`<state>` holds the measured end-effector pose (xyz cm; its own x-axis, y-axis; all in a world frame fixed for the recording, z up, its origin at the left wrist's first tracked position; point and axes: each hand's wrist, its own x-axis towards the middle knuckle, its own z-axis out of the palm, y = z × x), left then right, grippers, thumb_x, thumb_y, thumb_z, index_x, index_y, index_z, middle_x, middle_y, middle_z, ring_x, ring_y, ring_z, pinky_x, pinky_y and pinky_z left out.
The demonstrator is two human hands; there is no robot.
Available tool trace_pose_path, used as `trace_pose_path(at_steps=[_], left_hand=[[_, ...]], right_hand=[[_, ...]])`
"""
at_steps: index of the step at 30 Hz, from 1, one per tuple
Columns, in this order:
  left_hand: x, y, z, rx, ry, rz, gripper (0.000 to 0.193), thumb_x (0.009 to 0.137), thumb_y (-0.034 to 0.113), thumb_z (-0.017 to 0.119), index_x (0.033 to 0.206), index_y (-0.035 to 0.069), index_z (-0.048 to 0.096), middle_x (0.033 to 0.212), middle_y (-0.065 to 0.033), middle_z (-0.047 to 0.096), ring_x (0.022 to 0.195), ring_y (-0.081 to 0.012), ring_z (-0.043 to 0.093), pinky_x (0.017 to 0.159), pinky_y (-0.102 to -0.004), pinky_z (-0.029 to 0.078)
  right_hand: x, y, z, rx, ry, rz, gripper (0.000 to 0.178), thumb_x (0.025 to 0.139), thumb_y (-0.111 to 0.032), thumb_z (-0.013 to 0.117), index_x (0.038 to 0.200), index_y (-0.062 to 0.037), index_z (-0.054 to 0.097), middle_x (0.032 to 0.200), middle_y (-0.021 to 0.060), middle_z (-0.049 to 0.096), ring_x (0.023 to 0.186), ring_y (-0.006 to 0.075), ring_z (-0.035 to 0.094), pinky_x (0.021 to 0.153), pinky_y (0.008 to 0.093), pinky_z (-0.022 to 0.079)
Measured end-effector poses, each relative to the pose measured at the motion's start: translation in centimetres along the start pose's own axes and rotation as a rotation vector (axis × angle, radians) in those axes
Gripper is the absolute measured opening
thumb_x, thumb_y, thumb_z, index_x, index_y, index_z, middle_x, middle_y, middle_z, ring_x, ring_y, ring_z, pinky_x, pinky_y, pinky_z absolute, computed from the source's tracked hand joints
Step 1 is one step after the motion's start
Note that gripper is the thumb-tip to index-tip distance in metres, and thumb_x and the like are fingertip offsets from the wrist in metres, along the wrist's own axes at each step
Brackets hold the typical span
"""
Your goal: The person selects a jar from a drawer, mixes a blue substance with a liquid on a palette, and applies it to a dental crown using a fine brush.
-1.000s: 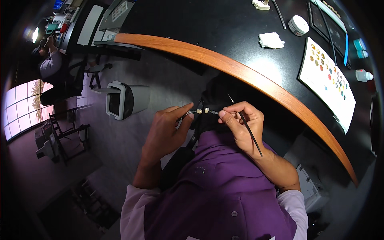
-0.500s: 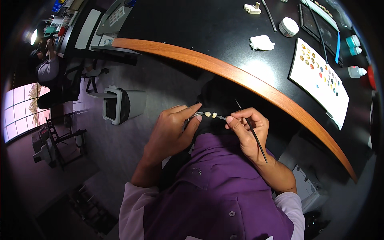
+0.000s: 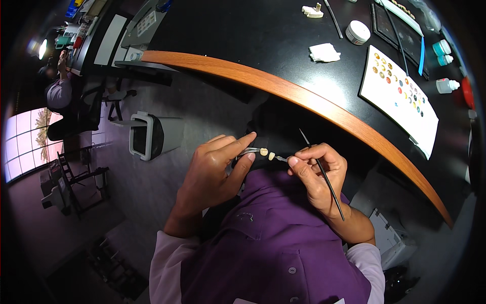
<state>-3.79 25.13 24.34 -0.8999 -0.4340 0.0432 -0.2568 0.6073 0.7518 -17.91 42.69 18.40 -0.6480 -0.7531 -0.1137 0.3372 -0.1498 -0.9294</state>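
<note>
My left hand (image 3: 215, 163) pinches metal forceps (image 3: 246, 151), mostly covered by the fingers. At their tip sits a cream dental crown (image 3: 264, 151). Between thumb and fingertips, my right hand (image 3: 324, 177) holds a tooth shade tab (image 3: 272, 156) by its thin metal stem. The tab's pale tooth lies just right of the crown and slightly lower; whether they touch, I cannot tell. A thin dark brush (image 3: 329, 186) is also lodged in the right hand, its pointed end up and its handle slanting down past the wrist. Both hands are over my lap.
Ahead curves the bench's wooden edge (image 3: 283, 86). On its black top are a crumpled tissue (image 3: 324, 52), a white jar (image 3: 358, 32), a dental model (image 3: 312, 10), a card with coloured spots (image 3: 397, 101) and small bottles (image 3: 447, 85). A bin (image 3: 154, 136) stands left; another person (image 3: 59, 93) sits far left.
My right hand has moved slightly right and down, and the shade tab now sits lower beside the crown. The crown has also dropped a little. The bench has shifted slightly in view.
</note>
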Motion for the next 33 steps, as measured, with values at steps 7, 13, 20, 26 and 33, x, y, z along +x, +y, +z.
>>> trace_pose_path(at_steps=[7,13,20,26,33], left_hand=[[-0.5,-0.1,-0.1,0.005,-0.007,-0.015,0.036,0.089,-0.002,0.070,0.124,-0.008,0.071,0.067,-0.0077,0.052,0.061,-0.0149,0.046,0.058,-0.0314,0.037],[-0.3,0.1,-0.2,0.008,-0.015,-0.035,0.035,0.089,-0.001,0.070,0.124,-0.008,0.071,0.067,-0.0084,0.052,0.061,-0.0154,0.045,0.057,-0.0315,0.037],[0.8,1.3,-1.0,0.034,-0.047,-0.045,0.031,0.090,0.003,0.071,0.119,-0.010,0.071,0.072,-0.0146,0.062,0.063,-0.0272,0.060,0.061,-0.0380,0.047],[3.3,3.4,-2.4,0.066,0.035,0.102,0.031,0.091,0.004,0.071,0.119,-0.009,0.071,0.070,-0.0136,0.064,0.059,-0.0250,0.057,0.060,-0.0364,0.048],[9.0,4.9,-1.6,0.100,0.131,0.272,0.028,0.091,0.005,0.072,0.115,-0.009,0.073,0.073,-0.0149,0.068,0.059,-0.0235,0.059,0.057,-0.0352,0.047]], right_hand=[[-0.3,0.0,0.2,-0.007,0.002,0.014,0.009,0.092,0.008,0.074,0.097,0.0037,0.068,0.079,0.0090,0.071,0.070,0.0100,0.070,0.060,0.0201,0.054],[-0.2,0.0,0.1,0.015,0.001,0.050,0.009,0.092,0.008,0.074,0.096,0.0033,0.068,0.078,0.0088,0.070,0.069,0.0095,0.070,0.059,0.0198,0.053],[-0.5,-3.1,0.3,-0.109,-0.010,-0.019,0.011,0.088,0.009,0.076,0.092,0.0029,0.068,0.078,0.0108,0.072,0.066,0.0089,0.068,0.058,0.0213,0.052],[3.1,-8.6,-2.1,-0.720,0.135,-0.750,0.018,0.073,0.013,0.077,0.083,0.0010,0.068,0.073,0.0102,0.070,0.056,0.0173,0.060,0.053,0.0260,0.045],[4.6,-10.2,-4.2,-1.102,0.233,-0.760,0.018,0.069,0.006,0.078,0.082,-0.0046,0.073,0.076,0.0041,0.071,0.071,0.0234,0.061,0.072,0.0346,0.048]])
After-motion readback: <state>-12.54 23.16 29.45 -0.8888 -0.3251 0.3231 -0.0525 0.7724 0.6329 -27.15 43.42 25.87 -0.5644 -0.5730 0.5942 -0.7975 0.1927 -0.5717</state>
